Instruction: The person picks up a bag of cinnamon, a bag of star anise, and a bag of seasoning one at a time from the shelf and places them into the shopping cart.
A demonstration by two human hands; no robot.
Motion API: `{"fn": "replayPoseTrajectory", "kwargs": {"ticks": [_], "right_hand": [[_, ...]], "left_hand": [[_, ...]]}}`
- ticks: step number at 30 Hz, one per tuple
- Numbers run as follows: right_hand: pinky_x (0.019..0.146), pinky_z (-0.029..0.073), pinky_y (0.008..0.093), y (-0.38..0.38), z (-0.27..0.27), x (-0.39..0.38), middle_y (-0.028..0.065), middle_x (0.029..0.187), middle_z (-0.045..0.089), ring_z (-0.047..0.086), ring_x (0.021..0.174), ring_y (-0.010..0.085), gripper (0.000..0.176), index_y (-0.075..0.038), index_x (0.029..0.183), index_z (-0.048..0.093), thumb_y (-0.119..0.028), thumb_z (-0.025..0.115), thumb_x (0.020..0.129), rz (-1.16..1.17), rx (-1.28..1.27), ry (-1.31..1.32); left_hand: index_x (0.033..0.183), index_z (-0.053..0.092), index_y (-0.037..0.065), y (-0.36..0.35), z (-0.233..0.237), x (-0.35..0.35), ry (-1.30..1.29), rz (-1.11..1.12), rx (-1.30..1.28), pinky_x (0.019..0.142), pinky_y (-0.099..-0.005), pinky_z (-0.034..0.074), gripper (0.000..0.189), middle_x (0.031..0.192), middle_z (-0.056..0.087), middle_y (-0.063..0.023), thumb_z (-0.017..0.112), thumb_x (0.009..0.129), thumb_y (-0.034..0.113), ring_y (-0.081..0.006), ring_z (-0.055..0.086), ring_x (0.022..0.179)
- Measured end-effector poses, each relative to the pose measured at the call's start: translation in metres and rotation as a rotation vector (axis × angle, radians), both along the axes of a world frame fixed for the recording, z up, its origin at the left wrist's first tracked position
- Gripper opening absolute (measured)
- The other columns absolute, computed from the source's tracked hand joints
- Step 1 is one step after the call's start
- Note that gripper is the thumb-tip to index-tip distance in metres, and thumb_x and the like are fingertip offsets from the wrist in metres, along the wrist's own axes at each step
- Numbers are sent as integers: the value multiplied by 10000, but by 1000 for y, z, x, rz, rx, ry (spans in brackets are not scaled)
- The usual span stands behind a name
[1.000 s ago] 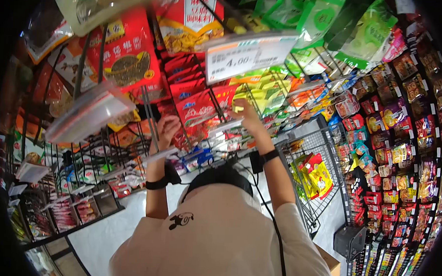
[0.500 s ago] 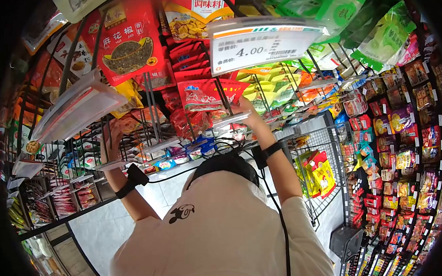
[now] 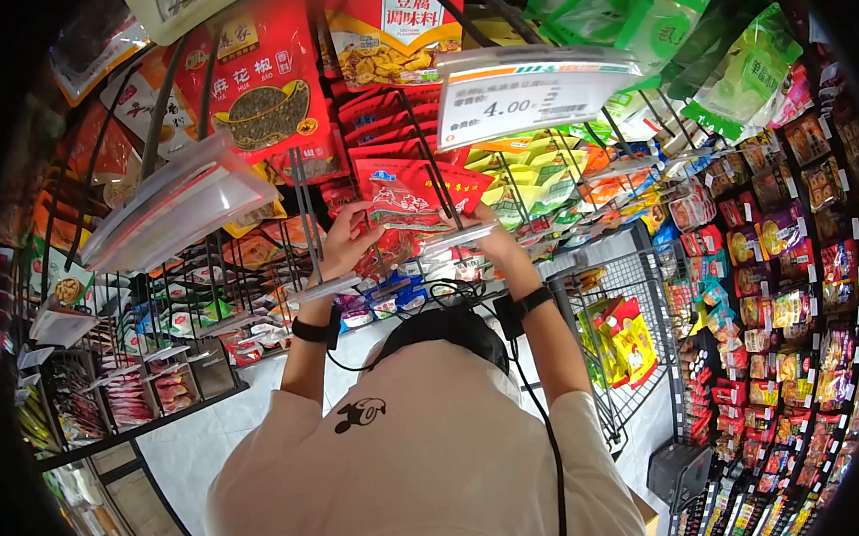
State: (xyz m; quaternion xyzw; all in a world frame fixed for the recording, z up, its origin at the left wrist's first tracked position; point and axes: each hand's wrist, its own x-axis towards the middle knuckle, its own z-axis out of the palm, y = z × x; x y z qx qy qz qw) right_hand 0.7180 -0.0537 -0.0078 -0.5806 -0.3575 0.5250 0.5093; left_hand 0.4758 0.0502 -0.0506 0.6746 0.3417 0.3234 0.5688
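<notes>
Your left hand point(image 3: 346, 238) and right hand point(image 3: 484, 234) are both raised to the red packet point(image 3: 409, 195), which sits among the hanging goods on the wire rack point(image 3: 303, 205), just below the price tag point(image 3: 533, 98) reading 4.00. Your left fingers are closed on its lower left edge and your right fingers on its right edge. Gripping at both sides likely keeps the limp bag spread flat and square to the rack rather than sagging or twisting. You reach overhead because this row hangs high. The cart point(image 3: 640, 277) stands close on your right, holding yellow packets point(image 3: 623, 339) within easy reach.
</notes>
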Motion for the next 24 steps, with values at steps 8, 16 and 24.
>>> {"fn": "replayPoseTrajectory", "kwargs": {"ticks": [8,16,24], "right_hand": [[698,476,266,-18,-10,10,27,861,637,574,803,102,264,-17,997,623,-224,642,834,129,12,-159],[684,474,253,-44,23,-9,53,1029,597,556,857,103,359,-17,1167,517,-240,560,889,171,-56,-200],[832,443,272,-58,39,-23,60,1070,605,551,950,114,379,-15,1148,542,-262,606,868,159,61,-22]], "left_hand": [[1023,418,13,-11,13,4,10,43,-126,683,-208,472,422,892,567,-68,727,768,145,-102,575,793],[1227,391,9,-52,60,12,-27,-235,26,889,-288,406,514,1166,513,-89,670,813,129,-145,498,1049],[1209,425,21,-61,79,2,-23,-211,34,899,-325,412,553,1148,537,-111,716,758,156,-190,524,1063]]}}
